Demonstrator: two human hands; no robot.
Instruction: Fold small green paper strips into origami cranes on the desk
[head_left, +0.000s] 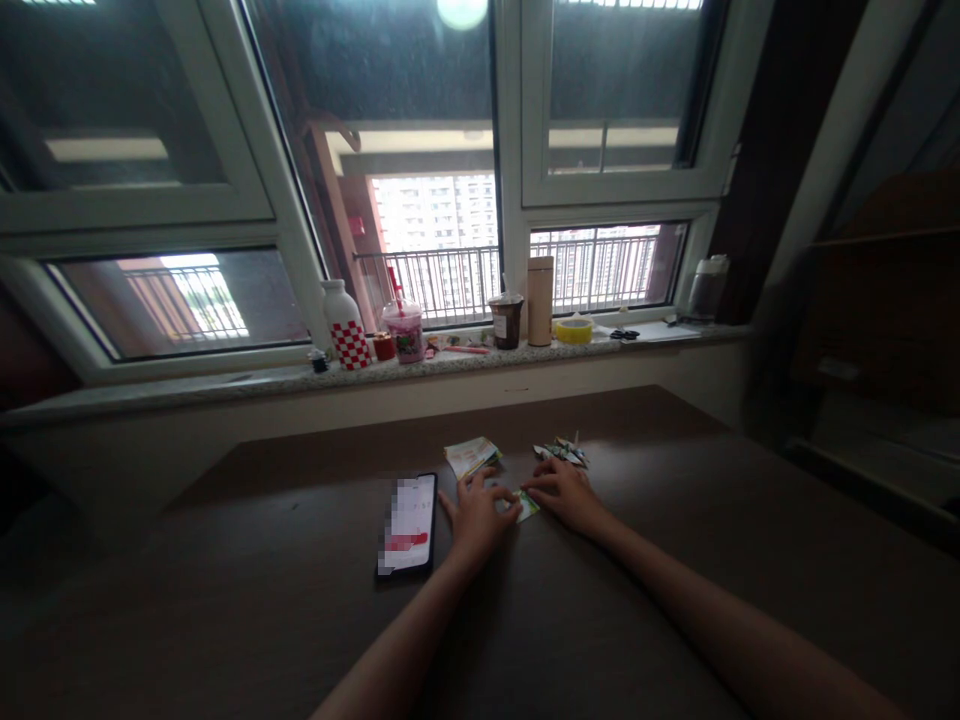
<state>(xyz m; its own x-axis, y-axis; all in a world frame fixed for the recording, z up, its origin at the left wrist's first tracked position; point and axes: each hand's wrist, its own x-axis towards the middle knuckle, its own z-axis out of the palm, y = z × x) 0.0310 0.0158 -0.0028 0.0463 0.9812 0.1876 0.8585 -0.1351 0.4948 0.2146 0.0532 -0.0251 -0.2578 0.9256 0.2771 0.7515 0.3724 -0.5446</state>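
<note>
A small green-and-white paper card (pixel 529 506) lies low over the table between my two hands. My left hand (pixel 480 518) has its thumb and index finger closed at the card's left edge, its other fingers spread. From the other side, my right hand (pixel 568 494) pinches the card's upper edge with bent fingers. Just beyond my left fingers is a flat stack of printed paper cards (pixel 471 456). Behind my right hand sits a loose heap of folded paper pieces (pixel 562 450). A phone (pixel 411 525) with a lit screen lies left of my left hand.
The dark table (pixel 300 600) ends before a stone windowsill (pixel 450 358). On the sill stand a checkered bottle (pixel 349 330), a pink drink cup (pixel 405 330), a dark drink cup (pixel 506 322), a beige flask (pixel 540 300) and a yellow tape roll (pixel 574 331).
</note>
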